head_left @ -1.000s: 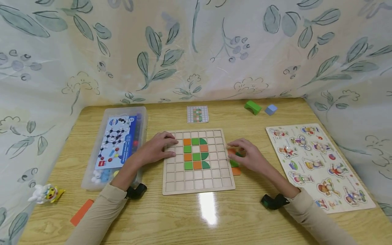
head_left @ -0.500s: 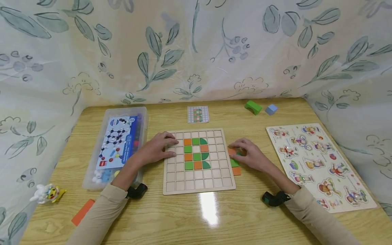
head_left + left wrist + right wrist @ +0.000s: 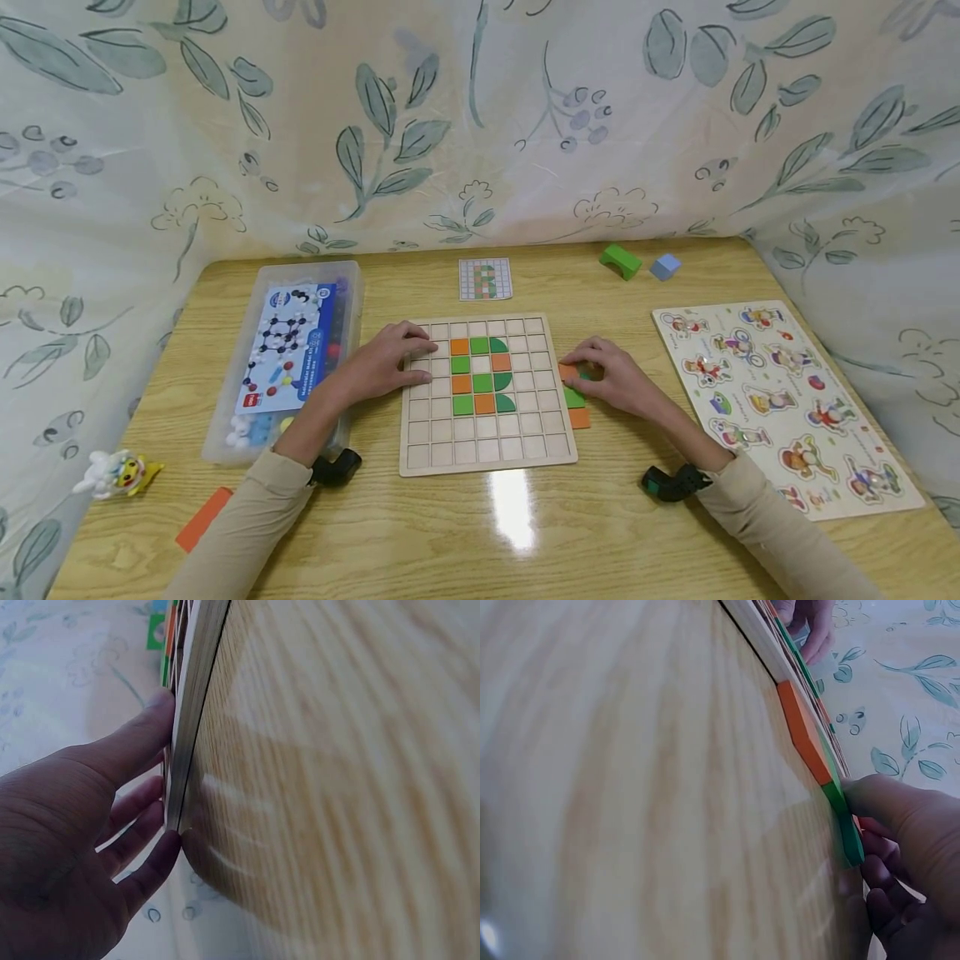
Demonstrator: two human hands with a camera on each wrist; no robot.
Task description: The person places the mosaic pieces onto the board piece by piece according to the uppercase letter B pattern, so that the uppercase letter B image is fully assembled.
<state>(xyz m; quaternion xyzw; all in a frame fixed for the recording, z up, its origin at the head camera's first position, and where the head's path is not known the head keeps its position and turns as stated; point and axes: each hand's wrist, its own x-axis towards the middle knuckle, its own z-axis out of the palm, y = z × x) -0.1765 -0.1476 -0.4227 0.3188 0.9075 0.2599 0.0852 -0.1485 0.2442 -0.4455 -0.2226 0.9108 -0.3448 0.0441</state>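
Observation:
A square wooden grid board [image 3: 427, 457] lies in the middle of the table, with orange, green and dark green tiles [image 3: 462, 405] set in its cells. My left hand [image 3: 386, 358] rests at the board's left edge, fingers and thumb apart; the left wrist view has the fingertips along its side. Beyond the right edge, my right hand [image 3: 617, 382] touches a small group of loose tiles with thumb and fingertips. An orange tile [image 3: 580, 418] and a green tile [image 3: 574, 398] show there. From the right wrist, a dark green piece [image 3: 850, 840] sits beside the thumb; the curled fingers partly hide the group.
A printed pattern card [image 3: 485, 279] lies behind the board. To the left are a molecular model kit box [image 3: 225, 417], a small toy figure [image 3: 120, 473] and an orange block [image 3: 204, 518]. A picture puzzle [image 3: 787, 400], green arch [image 3: 620, 262] and blue block [image 3: 665, 267] are at right.
My right hand has shifted slightly right from the board's edge, uncovering more of the loose tiles. The left hand and the tiles on the board stay as they were.

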